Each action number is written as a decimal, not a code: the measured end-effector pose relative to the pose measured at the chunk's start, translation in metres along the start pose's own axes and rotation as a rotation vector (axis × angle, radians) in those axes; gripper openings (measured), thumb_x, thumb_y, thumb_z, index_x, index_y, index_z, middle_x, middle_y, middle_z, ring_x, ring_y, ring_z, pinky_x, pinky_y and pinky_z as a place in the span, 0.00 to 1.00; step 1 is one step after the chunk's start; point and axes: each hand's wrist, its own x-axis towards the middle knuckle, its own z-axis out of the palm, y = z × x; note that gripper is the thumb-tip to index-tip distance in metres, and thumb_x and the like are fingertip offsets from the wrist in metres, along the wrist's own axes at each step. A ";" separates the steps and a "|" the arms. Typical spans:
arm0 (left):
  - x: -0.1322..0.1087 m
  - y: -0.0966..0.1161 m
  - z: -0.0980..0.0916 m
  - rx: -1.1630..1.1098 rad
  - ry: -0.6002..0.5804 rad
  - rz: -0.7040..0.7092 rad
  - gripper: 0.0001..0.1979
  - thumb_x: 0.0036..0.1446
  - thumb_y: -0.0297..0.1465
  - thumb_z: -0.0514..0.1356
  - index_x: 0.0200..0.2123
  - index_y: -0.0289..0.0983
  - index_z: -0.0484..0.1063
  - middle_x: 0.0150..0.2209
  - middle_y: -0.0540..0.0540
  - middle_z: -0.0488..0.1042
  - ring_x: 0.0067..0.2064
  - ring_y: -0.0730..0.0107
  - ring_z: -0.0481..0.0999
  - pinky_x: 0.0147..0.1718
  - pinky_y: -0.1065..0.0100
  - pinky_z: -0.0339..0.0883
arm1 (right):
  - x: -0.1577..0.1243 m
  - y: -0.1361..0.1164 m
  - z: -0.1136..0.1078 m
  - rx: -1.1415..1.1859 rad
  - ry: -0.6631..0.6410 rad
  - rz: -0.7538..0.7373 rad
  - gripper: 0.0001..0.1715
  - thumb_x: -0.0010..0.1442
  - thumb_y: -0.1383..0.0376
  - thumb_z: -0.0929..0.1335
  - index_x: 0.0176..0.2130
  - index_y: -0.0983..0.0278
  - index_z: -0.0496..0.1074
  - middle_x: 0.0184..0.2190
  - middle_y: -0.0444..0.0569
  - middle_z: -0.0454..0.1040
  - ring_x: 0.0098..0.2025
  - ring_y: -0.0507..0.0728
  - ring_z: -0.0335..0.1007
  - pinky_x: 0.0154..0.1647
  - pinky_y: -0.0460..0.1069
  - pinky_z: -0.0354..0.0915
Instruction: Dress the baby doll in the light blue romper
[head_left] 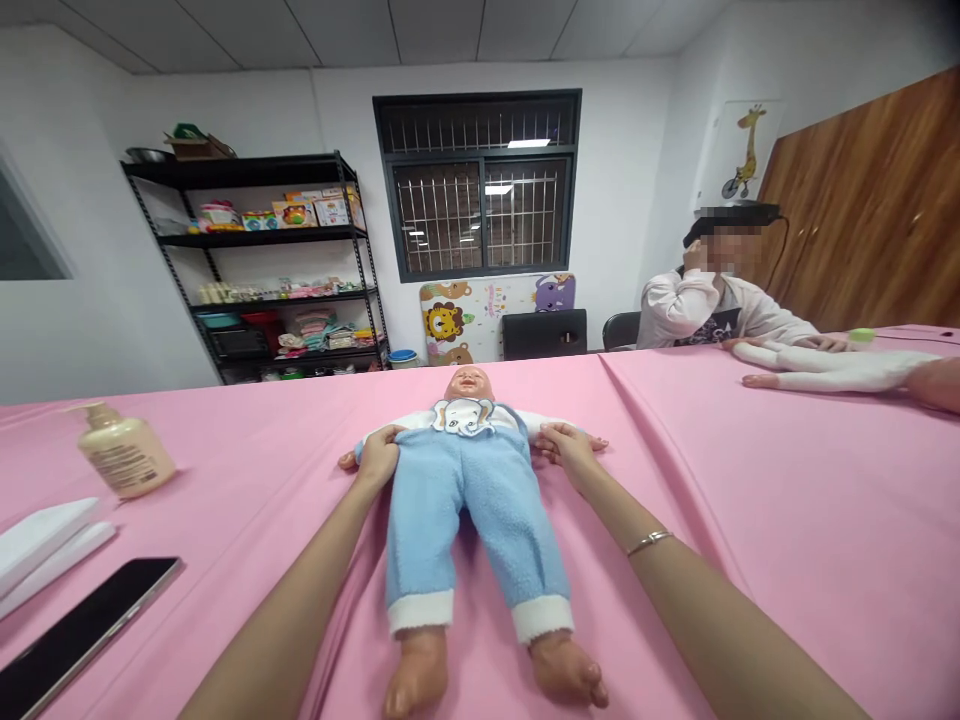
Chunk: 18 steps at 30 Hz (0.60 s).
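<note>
A baby doll (466, 385) lies on its back on the pink tablecloth, feet towards me and arms spread out. It wears light blue fleece pants (424, 500) with white cuffs and a white-and-blue top with an elephant face (463, 418) on the chest. My left hand (379, 455) is closed on the side of the pants near the waist, beside the doll's arm. On the other side, my right hand (568, 445) pinches the white sleeve (534, 424) near the wrist, with the doll's hand showing beyond it. Some of my fingertips are hidden by the cloth.
At the left stand a pump bottle (126, 452), folded white cloths or tissues (49, 545) and a black phone (82, 630). A hand shape wrapped in white (847, 367) lies at the right. A person (720, 300) sits across the table; a stocked shelf (262, 240) stands behind.
</note>
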 end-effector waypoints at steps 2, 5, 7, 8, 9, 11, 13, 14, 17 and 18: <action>-0.001 0.004 0.005 0.023 0.151 0.008 0.20 0.34 0.27 0.49 0.35 0.34 0.69 0.31 0.46 0.72 0.35 0.64 0.72 0.37 0.66 0.64 | 0.000 -0.001 -0.001 0.015 0.044 0.018 0.24 0.44 0.49 0.68 0.29 0.65 0.61 0.17 0.44 0.64 0.20 0.50 0.61 0.20 0.44 0.58; -0.007 0.014 0.017 0.074 0.278 0.031 0.17 0.42 0.27 0.49 0.39 0.34 0.66 0.33 0.45 0.71 0.37 0.65 0.71 0.40 0.65 0.64 | -0.004 -0.003 0.002 -0.034 -0.019 -0.007 0.25 0.44 0.46 0.68 0.26 0.65 0.62 0.16 0.44 0.64 0.18 0.49 0.58 0.18 0.44 0.55; -0.012 0.020 0.023 0.066 0.256 0.069 0.16 0.49 0.32 0.50 0.41 0.34 0.66 0.36 0.43 0.71 0.38 0.64 0.71 0.41 0.65 0.64 | -0.009 -0.005 0.006 -0.096 -0.116 -0.068 0.26 0.46 0.45 0.66 0.24 0.66 0.63 0.17 0.45 0.65 0.19 0.50 0.59 0.20 0.45 0.55; -0.014 0.022 0.025 0.074 0.229 0.101 0.17 0.51 0.35 0.51 0.43 0.34 0.66 0.39 0.42 0.71 0.39 0.64 0.71 0.42 0.64 0.64 | -0.011 -0.006 0.009 -0.129 -0.168 -0.115 0.26 0.48 0.45 0.65 0.23 0.66 0.64 0.18 0.46 0.66 0.20 0.50 0.60 0.22 0.45 0.57; -0.016 0.024 0.027 0.091 0.202 0.137 0.19 0.52 0.38 0.52 0.45 0.34 0.66 0.41 0.41 0.71 0.41 0.63 0.71 0.43 0.64 0.63 | -0.013 -0.007 0.011 -0.161 -0.215 -0.164 0.26 0.49 0.46 0.64 0.23 0.67 0.65 0.20 0.47 0.67 0.22 0.51 0.61 0.24 0.46 0.58; -0.019 0.027 0.029 0.132 0.129 0.201 0.21 0.52 0.41 0.53 0.46 0.35 0.66 0.43 0.42 0.71 0.43 0.62 0.69 0.45 0.63 0.61 | -0.017 -0.008 0.015 -0.225 -0.282 -0.252 0.24 0.51 0.49 0.63 0.25 0.68 0.68 0.24 0.48 0.70 0.27 0.53 0.64 0.30 0.47 0.60; -0.020 0.026 0.031 0.150 0.065 0.199 0.18 0.53 0.43 0.52 0.38 0.34 0.69 0.37 0.44 0.72 0.41 0.62 0.69 0.45 0.63 0.60 | -0.019 -0.009 0.018 -0.267 -0.296 -0.291 0.22 0.53 0.52 0.63 0.30 0.69 0.71 0.30 0.50 0.73 0.33 0.55 0.67 0.36 0.49 0.62; -0.020 0.026 0.032 0.140 0.055 0.152 0.17 0.53 0.43 0.52 0.33 0.35 0.69 0.33 0.45 0.72 0.39 0.62 0.69 0.43 0.64 0.61 | -0.019 -0.009 0.019 -0.274 -0.291 -0.300 0.22 0.53 0.53 0.63 0.34 0.69 0.71 0.33 0.50 0.74 0.36 0.56 0.67 0.40 0.50 0.62; -0.019 0.022 0.039 0.089 0.121 -0.082 0.15 0.52 0.41 0.50 0.23 0.36 0.64 0.25 0.48 0.68 0.33 0.63 0.67 0.36 0.65 0.61 | -0.016 -0.004 0.020 -0.267 -0.263 -0.311 0.22 0.54 0.56 0.63 0.42 0.68 0.71 0.42 0.51 0.73 0.45 0.58 0.67 0.50 0.53 0.61; -0.019 0.021 0.043 0.071 0.141 -0.146 0.14 0.52 0.39 0.49 0.23 0.36 0.63 0.24 0.47 0.68 0.32 0.63 0.67 0.35 0.65 0.61 | -0.014 -0.002 0.020 -0.265 -0.259 -0.314 0.22 0.54 0.57 0.63 0.44 0.68 0.71 0.44 0.51 0.72 0.47 0.58 0.67 0.52 0.53 0.60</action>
